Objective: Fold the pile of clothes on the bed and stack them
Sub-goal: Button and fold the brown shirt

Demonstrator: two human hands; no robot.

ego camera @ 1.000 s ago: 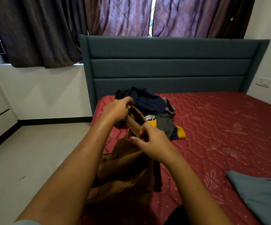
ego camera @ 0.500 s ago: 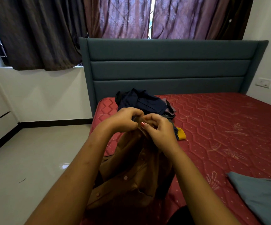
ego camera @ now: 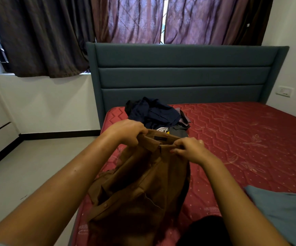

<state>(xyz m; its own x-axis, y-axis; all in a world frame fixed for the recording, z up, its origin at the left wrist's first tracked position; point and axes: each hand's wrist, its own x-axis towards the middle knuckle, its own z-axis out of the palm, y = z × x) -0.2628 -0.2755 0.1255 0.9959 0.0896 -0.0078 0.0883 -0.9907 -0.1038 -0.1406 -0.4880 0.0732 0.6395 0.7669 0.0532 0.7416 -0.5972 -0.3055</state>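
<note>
I hold a brown button-up shirt [ego camera: 140, 185] up over the near left part of the red mattress [ego camera: 241, 139]. My left hand [ego camera: 127, 132] grips the collar at its left end and my right hand [ego camera: 189, 150] pinches the collar at its right end. The shirt hangs down from both hands, its buttons showing on the left side. Behind it, near the headboard, lies the pile of clothes [ego camera: 154, 114]: dark navy pieces on top, grey, white and yellow bits below.
A blue-grey cloth [ego camera: 282, 208] lies on the mattress at the lower right. The teal padded headboard [ego camera: 182, 75] stands at the back under dark curtains. Pale floor [ego camera: 28, 167] lies left of the bed, with a drawer unit at the far left.
My hands, which met close together at the collar, have moved apart and spread the collar open. The shirt now hangs wider between them.
</note>
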